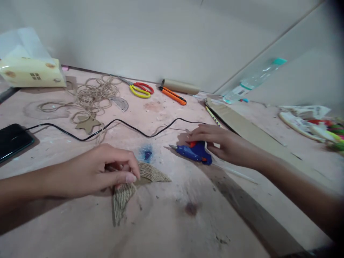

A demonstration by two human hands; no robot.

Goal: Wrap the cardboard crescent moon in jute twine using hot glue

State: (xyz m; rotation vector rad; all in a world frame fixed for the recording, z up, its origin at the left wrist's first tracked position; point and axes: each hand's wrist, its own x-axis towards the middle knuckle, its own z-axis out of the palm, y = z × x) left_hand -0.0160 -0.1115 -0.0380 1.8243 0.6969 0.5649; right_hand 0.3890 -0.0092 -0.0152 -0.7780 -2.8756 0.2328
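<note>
My left hand [107, 172] is closed, thumb and forefinger pinched over a crescent-shaped cardboard piece [153, 173] covered in rows of jute twine. Its fingers hide the middle of the piece, and the two tips point right and down. To the right, my right hand [224, 143] has its fingers curled at the handle of a blue hot glue gun [189, 152]. The gun lies on its side on the table, nozzle pointing left. A strand of twine [100, 134] runs from behind my left hand to a loose twine tangle [92, 95].
A black cable [146, 136] crosses the table behind my hands. Further back lie a cardboard star [88, 123], scissors [141, 89], a protractor [120, 104], an orange utility knife [173, 96] and a cardboard tube [180, 86]. A phone [14, 141] and tissue pack [32, 73] are left; a bottle [252, 81] leans right.
</note>
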